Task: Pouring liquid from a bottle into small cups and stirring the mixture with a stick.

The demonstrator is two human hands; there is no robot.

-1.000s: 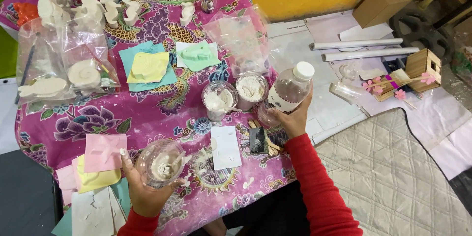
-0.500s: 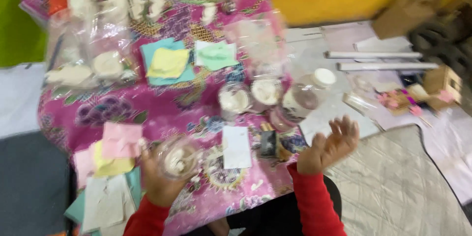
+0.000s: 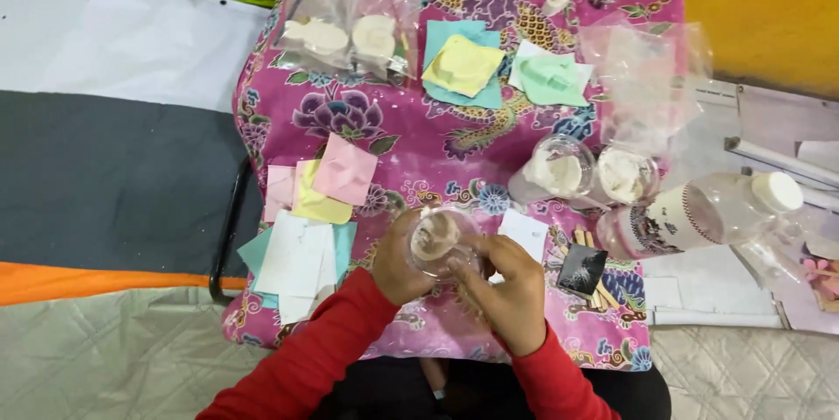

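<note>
- Head view: both hands meet over the near edge of a table covered by a pink flowered cloth [image 3: 350, 105].
- The left hand [image 3: 398, 258] curls around the left side of a small clear cup [image 3: 440, 241], fingers closed on its wall.
- The right hand [image 3: 511, 293] closes on the cup from the right and below, fingertips at its rim; the cup is held between both hands, just above the cloth.
- The cup's inside looks pale and cloudy; what it holds cannot be told.
- Both sleeves are red.
- Just right of the hands lies a white card [image 3: 524, 232], and beyond it a small black square [image 3: 582, 270] resting on wooden sticks [image 3: 584, 238].
- Further right a clear bottle [image 3: 699, 215] with a white cap lies on its side, over the table's right edge.
- Behind the card stand two clear cups of white powder [image 3: 559, 171], side by side and touching.
- Left of the hands is a loose pile of paper squares [image 3: 310, 219], pink, yellow, white and teal.
- At the far side, a yellow mould [image 3: 461, 66] and a green mould [image 3: 551, 79] lie on teal and white sheets, near clear bags [image 3: 350, 9] holding white cast pieces.
</note>
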